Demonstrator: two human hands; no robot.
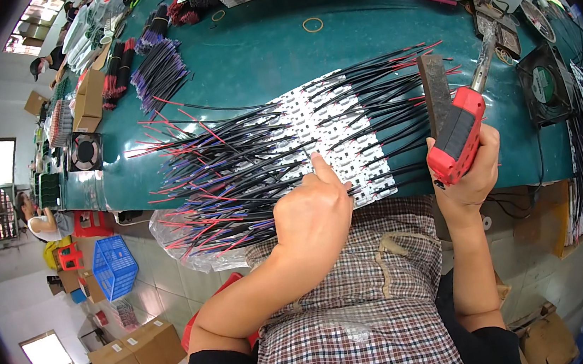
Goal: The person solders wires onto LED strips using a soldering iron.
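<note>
Lying near the front edge of the green desk (256,50), the white circuit boards (376,166) are carrying black wires (212,169) splaying both ways. The left hand (312,208) is pointing its index finger onto them, other fingers curling; whether it is gripping anything, I cannot tell. The right hand (473,163), apart from the left, is wrapping round a red-and-black tool (459,137) beside a dark metal bar (434,85). Crossing wires could be snagging the left wrist, dragging the boards askew; a careless tool swing could be catching wire ends
</note>
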